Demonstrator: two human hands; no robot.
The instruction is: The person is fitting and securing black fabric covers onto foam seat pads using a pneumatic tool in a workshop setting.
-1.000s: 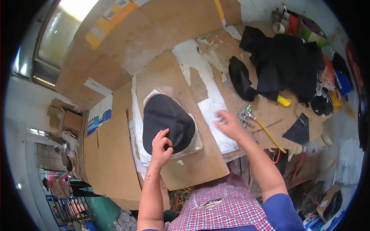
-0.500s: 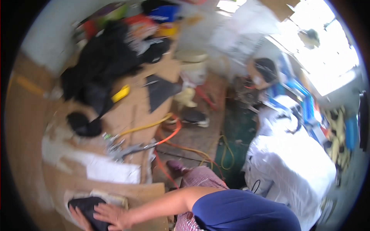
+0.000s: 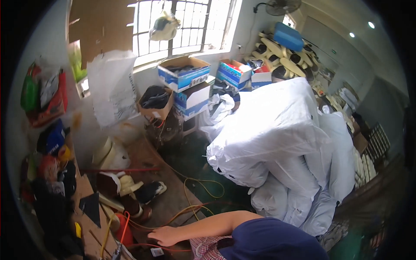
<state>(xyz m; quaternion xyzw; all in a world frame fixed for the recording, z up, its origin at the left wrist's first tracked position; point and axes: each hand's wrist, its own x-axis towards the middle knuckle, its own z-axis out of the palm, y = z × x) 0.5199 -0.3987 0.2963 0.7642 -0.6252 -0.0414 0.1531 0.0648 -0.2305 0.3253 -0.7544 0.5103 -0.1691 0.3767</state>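
Note:
My left hand [image 3: 167, 236] shows at the bottom edge, its forearm running in from a blue sleeve [image 3: 268, 240]. The fingers lie stretched and apart, holding nothing, and rest near the edge of the brown workbench [image 3: 173, 203], beside orange cables [image 3: 143, 225]. A checked cloth [image 3: 203, 249] sits just below the wrist. My right hand is out of the picture. A black triangular fabric piece [image 3: 92, 208] lies on the bench to the left of the hand.
Large white stuffed sacks [image 3: 277, 143] fill the middle and right. Blue and white cartons [image 3: 184, 73] and an open brown box [image 3: 156, 102] stand under the barred window [image 3: 182, 24]. Shoe parts and pale soles [image 3: 125, 184] lie on the bench. A yellow cable [image 3: 203, 186] loops over the dark green floor.
The view has swung right, from the cardboard table with the black oval piece to the room with the sacks. My left hand has left the black piece and now lies by the cables.

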